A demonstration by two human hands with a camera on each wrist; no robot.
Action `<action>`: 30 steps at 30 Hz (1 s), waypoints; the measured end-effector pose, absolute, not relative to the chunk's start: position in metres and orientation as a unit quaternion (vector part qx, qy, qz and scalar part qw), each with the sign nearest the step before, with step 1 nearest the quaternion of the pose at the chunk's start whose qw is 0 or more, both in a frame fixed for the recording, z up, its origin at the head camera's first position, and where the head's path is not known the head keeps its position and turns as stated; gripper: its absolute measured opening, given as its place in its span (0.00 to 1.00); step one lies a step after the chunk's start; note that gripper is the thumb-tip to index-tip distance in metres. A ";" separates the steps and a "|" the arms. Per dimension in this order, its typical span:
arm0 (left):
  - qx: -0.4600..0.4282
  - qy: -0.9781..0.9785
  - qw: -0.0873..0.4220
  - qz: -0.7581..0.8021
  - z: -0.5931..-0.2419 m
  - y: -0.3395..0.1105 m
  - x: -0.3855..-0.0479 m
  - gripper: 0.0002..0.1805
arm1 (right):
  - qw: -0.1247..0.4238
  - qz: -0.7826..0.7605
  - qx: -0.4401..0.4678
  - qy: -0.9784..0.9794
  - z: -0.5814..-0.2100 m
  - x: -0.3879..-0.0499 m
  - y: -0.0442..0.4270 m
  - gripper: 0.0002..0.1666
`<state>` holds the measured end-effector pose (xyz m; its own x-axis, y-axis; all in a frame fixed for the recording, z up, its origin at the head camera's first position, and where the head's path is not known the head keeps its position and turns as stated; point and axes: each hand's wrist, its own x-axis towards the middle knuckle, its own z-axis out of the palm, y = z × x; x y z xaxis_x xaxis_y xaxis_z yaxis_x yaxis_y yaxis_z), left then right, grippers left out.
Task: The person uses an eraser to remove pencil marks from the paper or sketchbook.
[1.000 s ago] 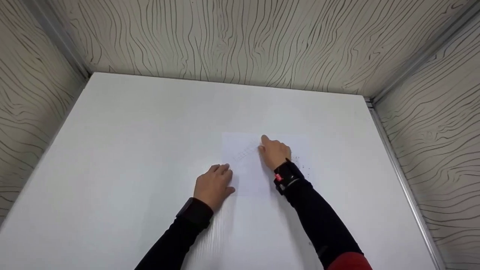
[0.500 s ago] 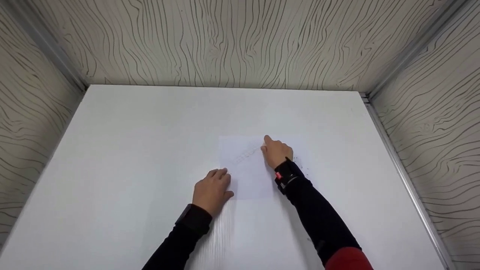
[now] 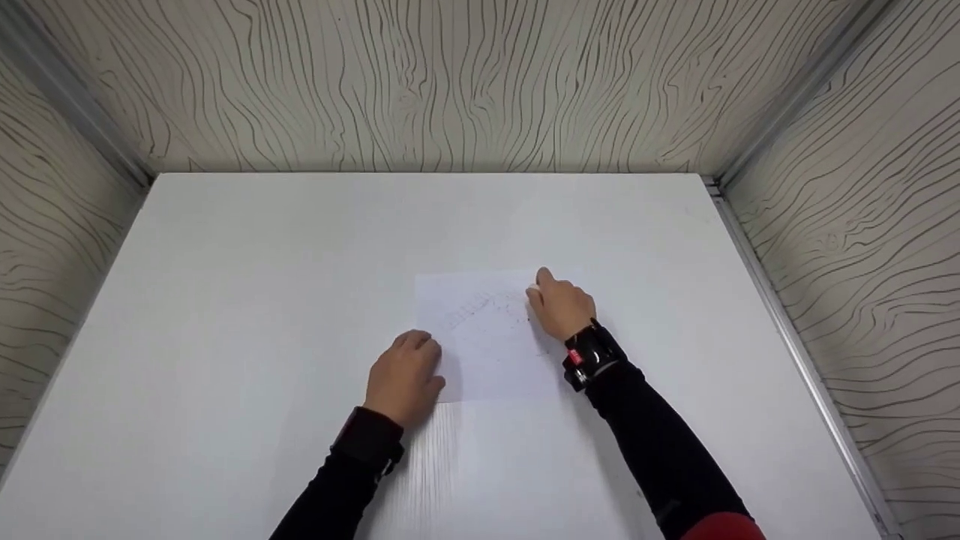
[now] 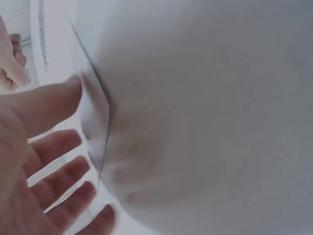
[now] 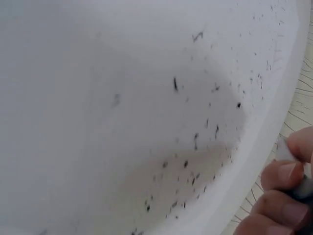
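Note:
A sheet of white paper lies on the table, with a faint pencil drawing on its upper part. My right hand pinches a white eraser at the paper's upper right; most of the eraser is hidden in the fingers. Dark eraser crumbs are scattered over the sheet in the right wrist view. At the paper's lower left edge rests my left hand. Its fingers are spread and extended, and the thumb touches the sheet, whose near corner lifts a little in the left wrist view.
The white table stretches around the sheet on every side. Wood-grain patterned panels stand behind it and at both sides, with metal rails along the corners and the right edge.
My right hand has shifted slightly right over the paper, showing more of the drawing and dark crumbs. The head view has tilted and turned a little. My left hand still rests at the sheet's edge.

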<state>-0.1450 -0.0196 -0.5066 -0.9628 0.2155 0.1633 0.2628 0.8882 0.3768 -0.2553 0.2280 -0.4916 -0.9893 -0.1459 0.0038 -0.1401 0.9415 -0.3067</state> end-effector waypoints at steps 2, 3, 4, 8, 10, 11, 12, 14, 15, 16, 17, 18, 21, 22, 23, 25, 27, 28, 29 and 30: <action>-0.136 -0.966 0.067 -0.211 -0.505 -0.013 -0.145 0.17 | 0.009 -0.152 -0.070 0.986 -0.490 -0.255 0.227 0.13; -0.147 -0.963 0.068 -0.215 -0.505 -0.009 -0.144 0.17 | 0.010 -0.151 -0.068 0.986 -0.489 -0.254 0.226 0.12; -0.161 -0.961 0.066 -0.215 -0.506 -0.004 -0.143 0.18 | 0.011 -0.149 -0.069 0.986 -0.490 -0.254 0.223 0.12; -0.213 -0.957 0.062 -0.189 -0.515 0.009 -0.138 0.20 | 0.031 -0.148 -0.081 0.985 -0.496 -0.250 0.201 0.13; -0.223 -0.957 0.070 -0.172 -0.520 0.013 -0.136 0.20 | 0.039 -0.144 -0.088 0.985 -0.501 -0.248 0.190 0.14; -0.226 -0.957 0.075 -0.167 -0.522 0.013 -0.135 0.20 | 0.041 -0.141 -0.090 0.985 -0.503 -0.247 0.185 0.15; -0.226 -0.957 0.078 -0.163 -0.524 0.014 -0.134 0.20 | 0.041 -0.136 -0.092 0.986 -0.505 -0.246 0.181 0.15; -0.228 -0.957 0.080 -0.161 -0.526 0.015 -0.133 0.20 | 0.036 -0.120 -0.092 0.988 -0.509 -0.245 0.177 0.15; -0.227 -0.957 0.080 -0.162 -0.526 0.015 -0.132 0.19 | 0.031 -0.112 -0.094 0.989 -0.511 -0.245 0.177 0.15; -0.225 -0.958 0.079 -0.162 -0.527 0.015 -0.131 0.19 | 0.026 -0.106 -0.095 0.989 -0.512 -0.245 0.177 0.14; -0.222 -0.958 0.077 -0.163 -0.527 0.015 -0.130 0.19 | 0.022 -0.101 -0.097 0.990 -0.513 -0.245 0.178 0.14; -0.218 -0.960 0.074 -0.161 -0.527 0.015 -0.129 0.19 | 0.020 -0.098 -0.097 0.990 -0.513 -0.247 0.181 0.14; -0.209 -0.963 0.073 -0.156 -0.527 0.016 -0.127 0.19 | 0.014 -0.095 -0.088 0.992 -0.514 -0.254 0.191 0.14; -0.208 -0.963 0.072 -0.155 -0.528 0.016 -0.127 0.19 | 0.012 -0.094 -0.078 0.992 -0.515 -0.257 0.195 0.14; -0.209 -0.963 0.072 -0.156 -0.528 0.017 -0.128 0.19 | 0.008 -0.091 -0.067 0.994 -0.515 -0.260 0.199 0.15; -0.211 -0.962 0.072 -0.158 -0.528 0.017 -0.129 0.19 | -0.004 -0.085 -0.047 0.995 -0.514 -0.267 0.203 0.15; -0.209 -0.962 0.072 -0.161 -0.528 0.016 -0.130 0.18 | -0.009 -0.085 -0.043 0.995 -0.514 -0.270 0.201 0.15; -0.208 -0.962 0.073 -0.162 -0.528 0.015 -0.130 0.18 | -0.007 -0.088 -0.051 0.995 -0.513 -0.270 0.197 0.15; -0.206 -0.962 0.073 -0.162 -0.528 0.014 -0.130 0.18 | -0.001 -0.093 -0.062 0.994 -0.513 -0.269 0.191 0.15; -0.203 -0.963 0.074 -0.162 -0.528 0.013 -0.131 0.18 | 0.007 -0.098 -0.075 0.992 -0.513 -0.268 0.185 0.15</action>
<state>-0.1306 0.0130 -0.5279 -0.9065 0.3675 0.2080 0.4153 0.8649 0.2819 -0.2679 0.1851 -0.5130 -0.9887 -0.1500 0.0014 -0.1474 0.9698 -0.1945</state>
